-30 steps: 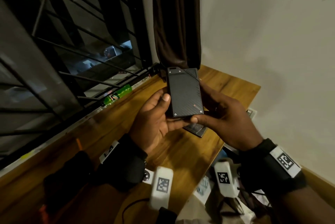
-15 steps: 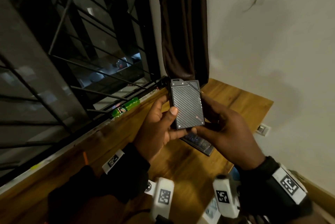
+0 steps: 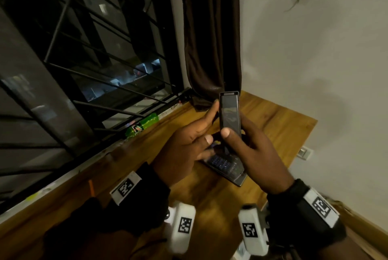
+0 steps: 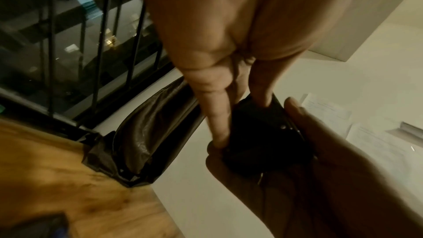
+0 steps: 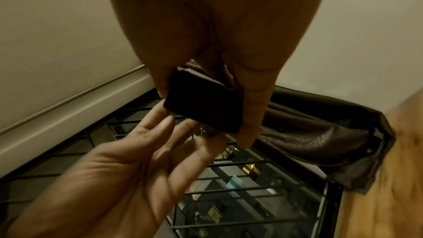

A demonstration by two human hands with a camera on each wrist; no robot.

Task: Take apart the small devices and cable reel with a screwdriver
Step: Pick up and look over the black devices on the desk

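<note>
no readable text anywhere

black device (image 3: 229, 112), green bottle (image 3: 142, 125), brown curtain (image 3: 212, 34)

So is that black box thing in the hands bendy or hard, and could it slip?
Probably hard: the black box keeps straight edges and square corners while the right hand pinches it by its sides. It might be slippery, since its dark face looks glossy. It seems light, as fingertips alone hold it above the wooden table.
</note>
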